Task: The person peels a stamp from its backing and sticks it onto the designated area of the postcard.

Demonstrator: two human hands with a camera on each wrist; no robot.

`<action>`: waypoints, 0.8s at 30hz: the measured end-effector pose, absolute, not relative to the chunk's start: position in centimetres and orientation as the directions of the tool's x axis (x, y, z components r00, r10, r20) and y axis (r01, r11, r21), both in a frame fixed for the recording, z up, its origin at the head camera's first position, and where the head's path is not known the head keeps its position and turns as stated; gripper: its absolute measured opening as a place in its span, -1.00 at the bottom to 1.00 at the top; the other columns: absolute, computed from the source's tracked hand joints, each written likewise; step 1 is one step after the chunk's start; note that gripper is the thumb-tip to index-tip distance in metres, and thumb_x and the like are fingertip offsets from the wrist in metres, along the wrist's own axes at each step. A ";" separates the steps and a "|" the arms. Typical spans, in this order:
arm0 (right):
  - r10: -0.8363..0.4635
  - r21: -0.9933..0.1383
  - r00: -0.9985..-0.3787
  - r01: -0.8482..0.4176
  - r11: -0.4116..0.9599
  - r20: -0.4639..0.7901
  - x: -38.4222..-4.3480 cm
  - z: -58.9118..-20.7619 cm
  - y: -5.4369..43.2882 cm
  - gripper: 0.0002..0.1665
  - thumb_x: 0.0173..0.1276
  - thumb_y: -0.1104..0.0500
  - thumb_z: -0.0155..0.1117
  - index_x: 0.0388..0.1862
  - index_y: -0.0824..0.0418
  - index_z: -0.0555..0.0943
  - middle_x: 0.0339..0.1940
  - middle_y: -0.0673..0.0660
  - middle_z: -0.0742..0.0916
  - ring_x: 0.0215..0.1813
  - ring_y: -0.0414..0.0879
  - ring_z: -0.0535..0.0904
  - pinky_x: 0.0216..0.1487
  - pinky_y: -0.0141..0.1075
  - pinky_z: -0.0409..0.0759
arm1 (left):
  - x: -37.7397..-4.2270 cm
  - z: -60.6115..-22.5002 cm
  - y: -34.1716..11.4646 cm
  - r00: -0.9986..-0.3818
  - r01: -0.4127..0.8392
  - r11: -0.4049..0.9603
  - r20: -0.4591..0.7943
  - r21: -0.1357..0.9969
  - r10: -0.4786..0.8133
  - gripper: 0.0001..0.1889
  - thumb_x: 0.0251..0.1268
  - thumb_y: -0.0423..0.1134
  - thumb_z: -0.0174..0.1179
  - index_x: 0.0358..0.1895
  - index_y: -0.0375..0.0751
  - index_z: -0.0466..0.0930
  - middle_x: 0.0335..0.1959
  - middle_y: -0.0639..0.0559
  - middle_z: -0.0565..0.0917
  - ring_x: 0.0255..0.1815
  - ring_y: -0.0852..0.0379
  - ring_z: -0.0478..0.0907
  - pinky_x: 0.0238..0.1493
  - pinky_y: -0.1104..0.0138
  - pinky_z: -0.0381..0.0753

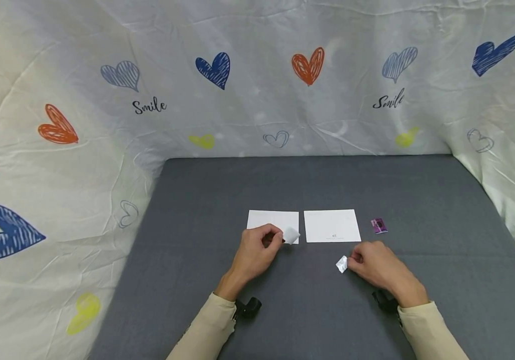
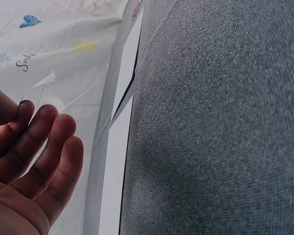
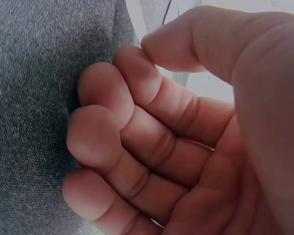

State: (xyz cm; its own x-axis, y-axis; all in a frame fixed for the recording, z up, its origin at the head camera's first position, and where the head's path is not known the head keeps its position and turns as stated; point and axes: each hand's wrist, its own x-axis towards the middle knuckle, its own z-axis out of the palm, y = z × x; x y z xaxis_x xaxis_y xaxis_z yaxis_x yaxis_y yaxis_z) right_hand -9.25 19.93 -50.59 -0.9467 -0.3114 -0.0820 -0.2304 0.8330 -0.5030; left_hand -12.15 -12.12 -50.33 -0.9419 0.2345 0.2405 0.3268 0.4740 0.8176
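In the head view my left hand (image 1: 256, 252) pinches a small thin white piece (image 1: 291, 235) between thumb and forefinger, over the lower part of the left white card (image 1: 264, 218). The left wrist view shows that piece (image 2: 41, 85) as a slightly curled sheet, the other fingers loosely bent. My right hand (image 1: 381, 265) pinches a small silvery-white piece (image 1: 342, 264), like foil or shiny paper, below the right white card (image 1: 331, 225). Thumb and forefinger meet on its pale strip (image 3: 136, 19) in the right wrist view.
A small purple packet (image 1: 379, 226) lies right of the right card. Both cards lie side by side on the grey cloth-covered table (image 1: 311, 185), a narrow gap between them. A white curtain (image 1: 248, 110) printed with hearts hangs behind and at the sides.
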 end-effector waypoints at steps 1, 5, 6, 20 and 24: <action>-0.310 -0.501 -0.947 -0.228 0.835 -0.086 -9.2 -50.6 20.0 -0.63 0.33 0.22 0.35 -0.66 -0.02 0.51 -0.67 -0.19 0.37 -0.57 -0.28 0.27 -0.46 -0.33 0.20 | -12.2 -50.3 -12.1 -0.942 0.326 0.473 0.240 0.818 0.235 -0.87 0.47 -0.37 0.30 -0.27 -0.14 0.80 -0.39 0.09 0.80 -0.40 0.29 0.66 -0.25 0.38 0.67; -0.307 -0.503 -0.946 -0.217 0.837 -0.101 -9.2 -50.4 20.1 -0.64 0.31 0.23 0.34 -0.67 -0.02 0.51 -0.66 -0.17 0.40 -0.56 -0.27 0.30 -0.46 -0.32 0.22 | -12.2 -50.4 -12.0 -0.941 0.328 0.471 0.242 0.819 0.236 -0.87 0.47 -0.38 0.29 -0.27 -0.15 0.80 -0.39 0.09 0.80 -0.39 0.30 0.67 -0.24 0.39 0.68; -0.306 -0.503 -0.946 -0.215 0.837 -0.104 -9.2 -50.4 20.1 -0.64 0.32 0.23 0.34 -0.66 -0.02 0.51 -0.66 -0.17 0.40 -0.56 -0.26 0.30 -0.46 -0.32 0.23 | -12.2 -50.3 -12.0 -0.941 0.329 0.470 0.242 0.819 0.237 -0.87 0.47 -0.38 0.30 -0.27 -0.14 0.80 -0.39 0.09 0.80 -0.39 0.30 0.67 -0.24 0.39 0.68; -0.304 -0.487 -0.949 -0.303 0.819 0.080 -9.3 -49.7 19.5 -0.85 0.40 0.20 0.43 -0.40 0.08 0.69 -0.57 -0.15 0.60 -0.50 -0.30 0.42 -0.40 -0.33 0.44 | -12.2 -50.4 -12.0 -0.943 0.325 0.479 0.238 0.816 0.234 -0.87 0.47 -0.37 0.30 -0.27 -0.14 0.80 -0.39 0.10 0.80 -0.40 0.29 0.66 -0.24 0.38 0.66; -0.318 -0.493 -0.934 -0.355 0.794 0.160 -9.5 -49.2 18.8 -0.93 0.39 0.22 0.45 -0.31 0.09 0.73 -0.53 -0.17 0.63 -0.46 -0.35 0.45 -0.35 -0.34 0.50 | -12.1 -50.4 -12.0 -0.944 0.322 0.476 0.236 0.818 0.232 -0.87 0.47 -0.37 0.30 -0.26 -0.14 0.81 -0.38 0.10 0.80 -0.39 0.29 0.67 -0.24 0.38 0.67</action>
